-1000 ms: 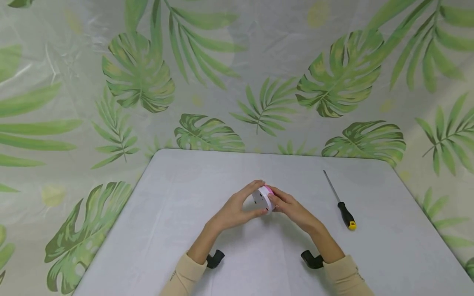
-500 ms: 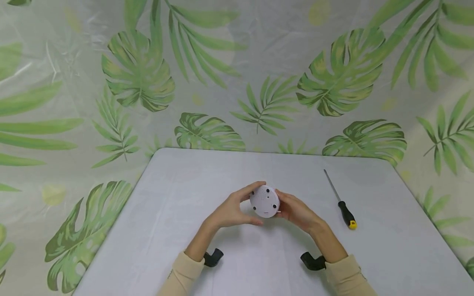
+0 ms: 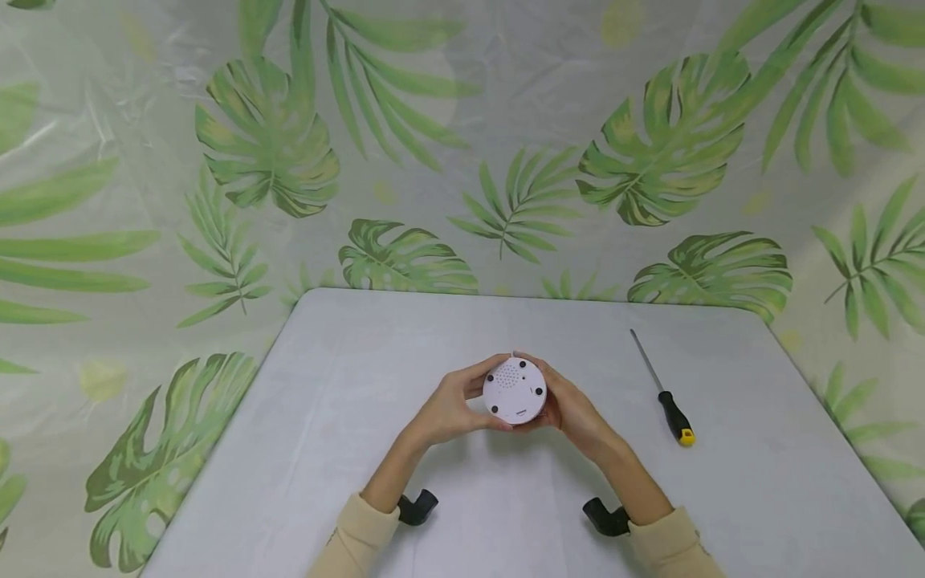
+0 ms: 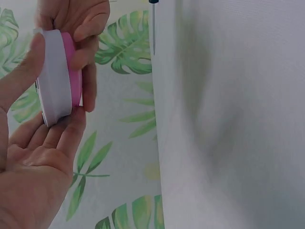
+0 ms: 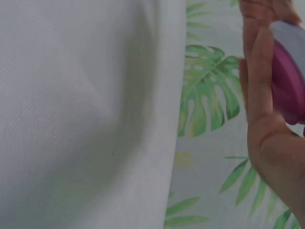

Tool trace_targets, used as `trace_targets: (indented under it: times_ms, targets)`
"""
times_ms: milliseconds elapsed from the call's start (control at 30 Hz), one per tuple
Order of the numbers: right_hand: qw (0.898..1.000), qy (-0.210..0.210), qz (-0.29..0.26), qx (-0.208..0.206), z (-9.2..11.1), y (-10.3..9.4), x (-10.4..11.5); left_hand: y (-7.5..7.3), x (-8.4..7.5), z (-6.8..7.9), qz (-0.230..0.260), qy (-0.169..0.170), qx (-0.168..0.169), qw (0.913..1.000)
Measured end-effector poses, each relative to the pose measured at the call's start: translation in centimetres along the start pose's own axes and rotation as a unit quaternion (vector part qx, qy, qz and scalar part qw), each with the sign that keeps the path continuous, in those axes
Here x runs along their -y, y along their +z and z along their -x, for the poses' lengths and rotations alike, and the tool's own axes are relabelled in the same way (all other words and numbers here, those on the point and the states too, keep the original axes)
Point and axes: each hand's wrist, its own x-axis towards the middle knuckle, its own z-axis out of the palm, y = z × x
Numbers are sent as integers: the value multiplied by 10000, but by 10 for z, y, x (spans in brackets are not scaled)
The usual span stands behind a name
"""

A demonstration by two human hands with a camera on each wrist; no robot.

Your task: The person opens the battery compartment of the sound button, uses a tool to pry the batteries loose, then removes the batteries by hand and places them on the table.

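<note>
Both hands hold a round white-and-pink device [image 3: 515, 391] above the middle of the table. Its white flat face, turned to the head camera, carries several dark round feet, a patch of small holes and a small slot near the bottom. In the left wrist view the device [image 4: 56, 76] stands edge-on, a white rim with a pink back. My left hand [image 3: 448, 411] grips its left edge between thumb and fingers. On the other side my right hand [image 3: 580, 413] holds the right edge, its fingers lying along the pink back [image 5: 288, 86] in the right wrist view.
A screwdriver [image 3: 675, 417] with a black and yellow handle lies on the right of the white-covered table [image 3: 361, 345], its tip toward the back. Black wrist-worn pieces [image 3: 417, 507] stick out inward from both wrists. Behind the table hangs a leaf-patterned sheet [image 3: 520, 104].
The device has turned from a slanted, partly edge-on pose until its white footed face points at the head camera. The right hand has shifted its fingers up round the edge. The screwdriver stays put.
</note>
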Motion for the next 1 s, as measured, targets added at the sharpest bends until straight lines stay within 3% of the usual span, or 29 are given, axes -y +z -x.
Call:
trace_targets:
  times_ms: [133, 233, 367, 500, 733, 1000]
  targets:
    - [9941, -415, 854, -527, 2, 7, 3, -2, -3, 1, -8, -142, -56, 9999]
    - [9880, -766, 1169, -653, 4, 9, 4, -5, -7, 3, -49, -218, -94, 9997]
    - [9789, -1140, 1610, -525, 6, 8, 5, -9, -9, 4, -291, -315, -166, 9989]
    - [9753, -1110, 1897, -233, 10, 6, 6, -11, -7, 5, -482, -351, -178, 9981]
    - [9765, -890, 1944, 261, 13, 4, 4, -11, -3, 7, -377, -377, -201, 9984]
    - [9832, -1182, 1391, -77, 13, 8, -6, -7, -1, 8, 231, -230, -355, 9988]
